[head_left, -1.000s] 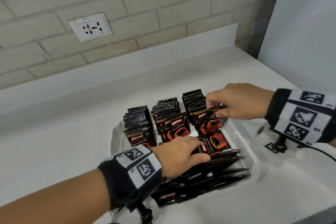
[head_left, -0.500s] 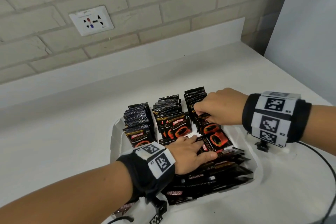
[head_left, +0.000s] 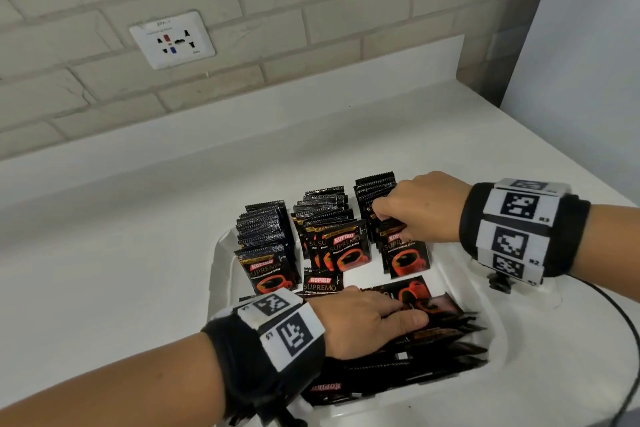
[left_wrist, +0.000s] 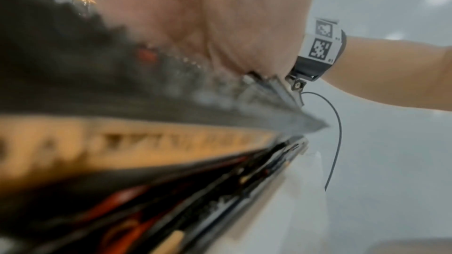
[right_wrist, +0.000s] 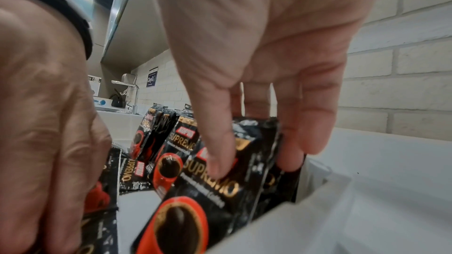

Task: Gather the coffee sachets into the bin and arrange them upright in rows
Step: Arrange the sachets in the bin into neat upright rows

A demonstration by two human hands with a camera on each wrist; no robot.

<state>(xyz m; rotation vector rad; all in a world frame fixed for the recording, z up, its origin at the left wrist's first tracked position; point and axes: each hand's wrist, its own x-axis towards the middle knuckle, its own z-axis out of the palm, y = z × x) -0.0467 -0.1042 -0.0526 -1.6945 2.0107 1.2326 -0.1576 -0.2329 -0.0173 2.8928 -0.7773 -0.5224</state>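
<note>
Black sachet (right_wrist: pixel 234 173) between right fingers (right_wrist: pixel 217 154) (upright).

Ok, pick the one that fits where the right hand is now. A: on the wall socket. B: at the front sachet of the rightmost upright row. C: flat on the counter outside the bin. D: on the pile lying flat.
B: the right hand pinches the front sachet of the rightmost upright row in the bin.

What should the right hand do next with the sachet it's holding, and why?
Probably let go and return for another. The right hand pinches a black-and-red coffee sachet already upright at the front of the right-hand row, while flat sachets wait under the left hand in the white plastic bin.
</note>
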